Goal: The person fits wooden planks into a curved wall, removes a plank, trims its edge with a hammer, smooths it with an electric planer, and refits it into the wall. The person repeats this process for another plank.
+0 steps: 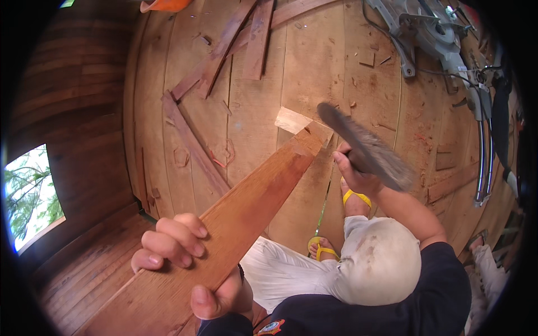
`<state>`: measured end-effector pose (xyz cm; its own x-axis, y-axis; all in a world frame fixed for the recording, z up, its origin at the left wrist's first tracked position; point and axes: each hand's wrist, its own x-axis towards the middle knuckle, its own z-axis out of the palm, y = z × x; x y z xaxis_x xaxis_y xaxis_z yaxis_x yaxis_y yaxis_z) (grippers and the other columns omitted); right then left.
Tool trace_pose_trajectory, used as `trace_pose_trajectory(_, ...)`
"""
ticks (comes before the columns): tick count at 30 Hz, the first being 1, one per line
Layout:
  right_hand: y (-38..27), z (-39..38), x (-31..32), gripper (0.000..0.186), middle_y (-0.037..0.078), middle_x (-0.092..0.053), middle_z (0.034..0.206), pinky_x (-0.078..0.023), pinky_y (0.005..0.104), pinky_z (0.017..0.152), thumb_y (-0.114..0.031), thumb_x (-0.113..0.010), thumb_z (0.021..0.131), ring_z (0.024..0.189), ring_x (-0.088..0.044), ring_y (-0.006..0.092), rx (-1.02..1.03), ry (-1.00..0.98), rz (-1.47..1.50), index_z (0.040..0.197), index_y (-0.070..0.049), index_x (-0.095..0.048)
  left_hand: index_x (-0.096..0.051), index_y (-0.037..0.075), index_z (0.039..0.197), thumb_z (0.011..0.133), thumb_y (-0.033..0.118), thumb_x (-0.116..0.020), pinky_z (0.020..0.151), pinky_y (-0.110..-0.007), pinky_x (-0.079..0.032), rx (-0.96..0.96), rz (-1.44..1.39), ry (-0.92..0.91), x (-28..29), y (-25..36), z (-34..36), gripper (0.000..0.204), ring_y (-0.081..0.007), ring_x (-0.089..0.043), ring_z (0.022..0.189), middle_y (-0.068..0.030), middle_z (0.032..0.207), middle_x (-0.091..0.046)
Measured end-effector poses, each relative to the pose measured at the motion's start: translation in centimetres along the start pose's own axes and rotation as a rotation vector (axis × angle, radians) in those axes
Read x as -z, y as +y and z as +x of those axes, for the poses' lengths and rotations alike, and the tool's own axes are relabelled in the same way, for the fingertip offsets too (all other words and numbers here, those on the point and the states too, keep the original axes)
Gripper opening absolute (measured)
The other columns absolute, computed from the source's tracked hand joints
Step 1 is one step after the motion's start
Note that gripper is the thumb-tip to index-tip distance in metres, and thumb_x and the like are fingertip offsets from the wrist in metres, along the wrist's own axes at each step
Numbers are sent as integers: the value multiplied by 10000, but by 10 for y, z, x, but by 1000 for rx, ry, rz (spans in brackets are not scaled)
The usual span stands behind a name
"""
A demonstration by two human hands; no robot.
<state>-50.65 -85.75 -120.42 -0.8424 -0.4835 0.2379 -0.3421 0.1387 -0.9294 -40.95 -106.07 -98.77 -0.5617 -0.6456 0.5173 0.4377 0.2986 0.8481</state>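
A: What surface are we working over?

B: We are standing over a floor of broad, light-brown wooden planks [258,112], and chips and dust are speckling it. On our left, a dark-brown plank wall [78,95] is rising, and a bright four-sided window opening [35,196] in it is showing green foliage.

A: And what is lying about on the floor?

B: Ahead of us, several narrow reddish-brown wooden strips [260,42] are lying crossed, with one bright orange object [166,5] showing at the top edge. At the upper right a grey metal machine with a cable and twin rails [434,39] is sitting. Near the right rim, another person's pale-trousered leg [492,274] is showing.

A: How are we using our hands?

B: We are keeping them apart. Our left hand [176,239] is clamping a long, smooth reddish-brown wooden board [263,182], fingers curling over one edge, thumb over the other. The board is slanting from the lower left to mid-view, its far end overlapping a small pale wooden block [292,119]. Our right hand [360,175] is gripping a long, dark, blade-shaped tool [367,147] just beside that end; it is blurring, so we cannot tell its kind.
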Motion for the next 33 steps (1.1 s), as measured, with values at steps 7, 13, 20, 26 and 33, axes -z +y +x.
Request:
trace_pose_trajectory(7,-7,8,6,174,171,-685,784,-515,371,619,-118,-705,881,664,-687,269,-493,-126,24,1008,1,-688,-389,124,1087,730,307,-741,725,-347,-422,32,22,-28,-1,8,2,535,-152,-442,719,-12,842,-399)
trace_pose_trajectory(13,-4,-11,7,187,165,-673,772,-538,380,655,-115,-727,864,702,-696,308,-163,-41,0,1015,-12,-685,-384,123,1081,718,316,-752,734,-349,-425,20,41,-33,-1,6,-5,551,-152,-440,714,-10,845,-403)
trace_pose_trajectory(20,-3,-7,0,165,170,-647,741,-503,370,632,-119,-715,886,683,-675,294,-557,-209,-8,1019,-28,-683,-389,123,1082,714,309,-761,730,-351,-429,-6,80,-21,-3,11,-4,555,-153,-450,717,-8,840,-400)
trace_pose_trajectory(26,-14,-3,13,154,169,-642,722,-496,387,603,-104,-735,872,659,-675,312,-115,-12,29,955,-6,-649,-436,54,1146,702,272,-614,718,-319,-401,-104,-64,-177,8,-1,-3,526,-154,-423,758,-44,888,-408)
trace_pose_trajectory(33,3,11,5,179,195,-673,768,-509,450,640,-145,-729,874,709,-669,378,-712,-354,-213,986,-18,-670,-365,146,1052,730,342,-810,707,-342,-429,13,44,-34,-2,8,-4,584,-141,-444,699,-4,826,-407)
